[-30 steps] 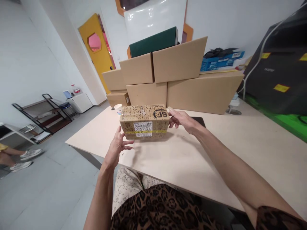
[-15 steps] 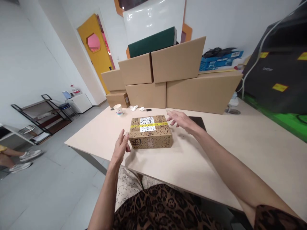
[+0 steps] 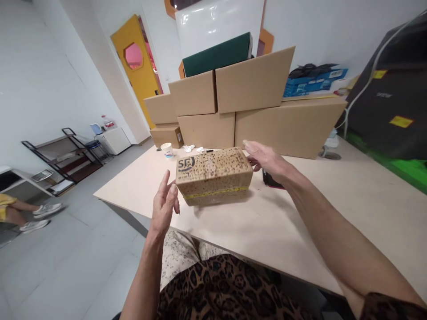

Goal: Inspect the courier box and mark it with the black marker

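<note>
A brown speckled cardboard box (image 3: pixel 213 171) with an "SF" print stands between my two hands over the table. The printed face is turned up and a strip of yellow tape (image 3: pixel 218 192) runs along the side toward me. The box looks tilted, and I cannot tell whether its lower edge rests on the table. My left hand (image 3: pixel 164 204) is at its left end, thumb up, with some fingers partly behind the box. At the right end, the fingers of my right hand (image 3: pixel 265 159) press against the upper corner.
A dark flat object (image 3: pixel 271 181) lies under my right hand. Behind stand a paper cup (image 3: pixel 167 150), crumpled white tissue (image 3: pixel 188 148) and stacked large cardboard boxes (image 3: pixel 207 130). The pale table's (image 3: pixel 126 191) left edge drops to the floor, where another person's shoes (image 3: pixel 35 226) show.
The box has been turned over between my hands: its labelled, taped top has rolled toward me and out of sight, and the "SF" side now faces up. My right hand has shifted right.
</note>
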Available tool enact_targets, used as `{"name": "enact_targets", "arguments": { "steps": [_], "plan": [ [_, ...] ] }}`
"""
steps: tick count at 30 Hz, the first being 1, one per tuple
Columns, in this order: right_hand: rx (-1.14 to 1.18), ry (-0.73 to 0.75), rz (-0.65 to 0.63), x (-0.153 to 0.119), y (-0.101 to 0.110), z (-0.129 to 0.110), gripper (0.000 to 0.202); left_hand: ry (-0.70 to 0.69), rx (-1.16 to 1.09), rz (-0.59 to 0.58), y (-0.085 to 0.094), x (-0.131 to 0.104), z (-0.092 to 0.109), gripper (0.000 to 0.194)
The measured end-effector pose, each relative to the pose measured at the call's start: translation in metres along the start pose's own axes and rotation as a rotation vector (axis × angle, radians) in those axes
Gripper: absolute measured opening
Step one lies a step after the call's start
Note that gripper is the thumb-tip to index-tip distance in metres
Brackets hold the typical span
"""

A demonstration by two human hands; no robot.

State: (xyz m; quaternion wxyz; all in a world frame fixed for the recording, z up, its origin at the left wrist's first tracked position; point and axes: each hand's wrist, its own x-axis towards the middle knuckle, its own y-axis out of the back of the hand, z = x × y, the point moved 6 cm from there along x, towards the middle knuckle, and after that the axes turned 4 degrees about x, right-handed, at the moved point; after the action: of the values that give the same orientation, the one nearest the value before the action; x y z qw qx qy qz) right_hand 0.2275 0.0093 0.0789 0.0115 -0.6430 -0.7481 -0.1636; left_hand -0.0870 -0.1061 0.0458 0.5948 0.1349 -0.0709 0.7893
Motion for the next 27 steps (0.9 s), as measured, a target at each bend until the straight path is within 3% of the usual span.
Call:
{"name": "enact_targets", "arguments": {
  "steps": [4, 9, 13, 16, 23, 27],
  "plan": [
    [0.042, -0.014, 0.020, 0.005, -0.001, 0.006, 0.068, -0.019, -0.041, 0.001, -0.004, 0.008, 0.001, 0.091],
    [0.123, -0.179, -0.044, 0.012, -0.012, 0.022, 0.057, 0.108, -0.006, -0.016, -0.007, 0.020, -0.027, 0.111],
    [0.087, -0.203, -0.079, 0.012, -0.013, 0.027, 0.054, 0.200, 0.063, 0.006, 0.002, 0.012, -0.050, 0.106],
    [-0.004, -0.191, -0.125, 0.008, -0.015, 0.027, 0.054, 0.247, 0.143, -0.046, 0.005, 0.002, -0.061, 0.100],
    [-0.067, -0.077, -0.132, -0.001, -0.015, 0.011, 0.057, 0.186, 0.031, -0.087, -0.003, -0.008, -0.043, 0.090],
    [-0.023, -0.098, -0.041, 0.004, -0.006, 0.015, 0.067, 0.105, -0.026, -0.055, -0.004, -0.007, -0.027, 0.088]
  ]
}}
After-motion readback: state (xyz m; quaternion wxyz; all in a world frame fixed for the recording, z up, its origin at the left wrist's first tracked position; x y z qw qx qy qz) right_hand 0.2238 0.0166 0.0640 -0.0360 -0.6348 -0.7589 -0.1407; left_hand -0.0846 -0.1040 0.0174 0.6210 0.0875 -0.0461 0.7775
